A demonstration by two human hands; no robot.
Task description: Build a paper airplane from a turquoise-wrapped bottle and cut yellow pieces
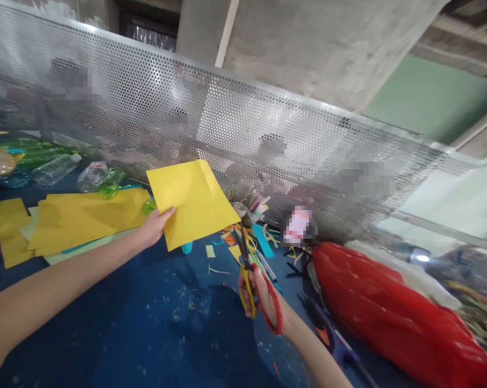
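My left hand (154,225) grips a folded yellow paper sheet (193,202) by its lower left edge and holds it up above the blue table (138,323). My right hand (263,296) is closed through the handles of a pair of scissors (251,280) with one yellow and one red handle. The blades point up toward the sheet's lower right corner, just short of it.
A stack of yellow paper (74,218) lies at left, with plastic bottles (57,170) behind it. Coloured paper scraps (255,237) litter the middle. A red plastic bag (384,307) lies at right. A perforated metal screen (227,134) walls the far edge, with people behind it.
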